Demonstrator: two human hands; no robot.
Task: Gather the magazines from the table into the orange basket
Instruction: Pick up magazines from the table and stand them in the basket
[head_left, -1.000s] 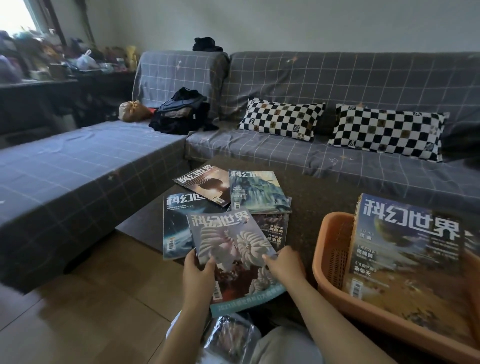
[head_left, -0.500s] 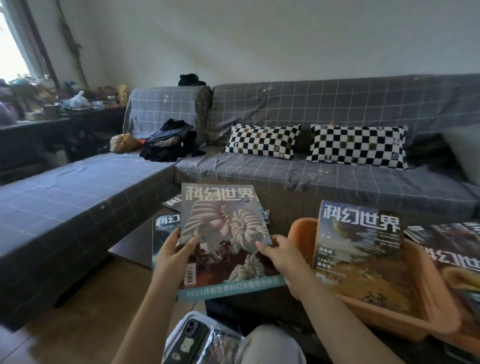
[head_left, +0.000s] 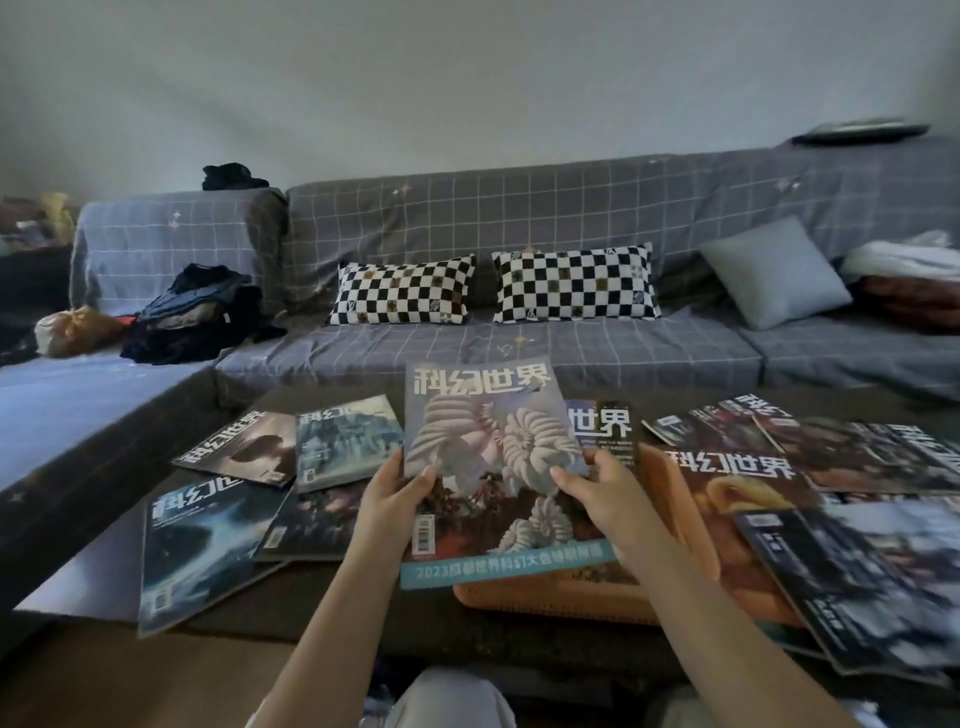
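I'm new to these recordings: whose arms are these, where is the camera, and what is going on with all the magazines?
There is no machine here: a person wears a wide-angle camera on the head, so you look down along their own arms. The left hand and right hand each grip a side of one magazine with a shell-like cover, held up over the near edge of the orange basket. On the dark table, four magazines lie to the left, among them a blue-covered magazine. More overlap at the right, partly across the basket. Behind stands a grey checked sofa with two checkerboard pillows.
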